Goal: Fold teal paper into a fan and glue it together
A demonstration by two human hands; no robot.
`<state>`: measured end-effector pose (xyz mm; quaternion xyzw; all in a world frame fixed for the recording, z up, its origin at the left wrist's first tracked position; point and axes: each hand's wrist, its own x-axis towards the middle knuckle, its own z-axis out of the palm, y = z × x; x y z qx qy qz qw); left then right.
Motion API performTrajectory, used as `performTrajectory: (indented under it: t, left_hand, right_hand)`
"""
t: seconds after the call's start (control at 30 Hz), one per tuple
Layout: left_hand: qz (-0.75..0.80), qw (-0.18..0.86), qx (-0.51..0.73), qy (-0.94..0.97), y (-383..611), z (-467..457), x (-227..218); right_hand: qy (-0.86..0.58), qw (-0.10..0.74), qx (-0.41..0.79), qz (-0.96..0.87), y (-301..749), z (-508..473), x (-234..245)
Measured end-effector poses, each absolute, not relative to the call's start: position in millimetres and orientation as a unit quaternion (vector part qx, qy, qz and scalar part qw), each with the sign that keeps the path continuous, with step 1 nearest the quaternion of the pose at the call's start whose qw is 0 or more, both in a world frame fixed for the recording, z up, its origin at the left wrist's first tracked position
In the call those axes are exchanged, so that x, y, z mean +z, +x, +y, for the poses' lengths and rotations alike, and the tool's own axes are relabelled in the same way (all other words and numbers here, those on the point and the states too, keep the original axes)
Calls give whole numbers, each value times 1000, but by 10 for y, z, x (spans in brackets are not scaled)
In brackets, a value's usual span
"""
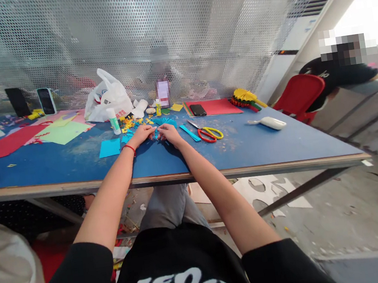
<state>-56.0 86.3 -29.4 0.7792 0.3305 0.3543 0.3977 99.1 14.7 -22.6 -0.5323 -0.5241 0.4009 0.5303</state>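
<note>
Watching my left hand point(141, 135) and right hand point(170, 134) close together, both pinching a pleated blue paper fan point(164, 122) at twelve o'clock from their fingertips, mid-table on the blue worktable point(72, 162); its long axis runs crosswise, right hand marginally nearer.

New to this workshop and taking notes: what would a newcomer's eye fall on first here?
The left hand and right hand pinching turquoise paper at the middle of the blue table come first. To their right lie red-and-yellow-handled scissors and a multicoloured paper rosette. A perforated metal screen rises behind.
</note>
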Motion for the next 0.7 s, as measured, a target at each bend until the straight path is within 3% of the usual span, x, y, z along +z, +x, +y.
performTrajectory:
  t: [0.7]
  left_hand:
    - [327, 403, 354, 778, -569, 875, -304]
  right_hand:
    - [-524, 529, 417, -521, 988, 105, -188]
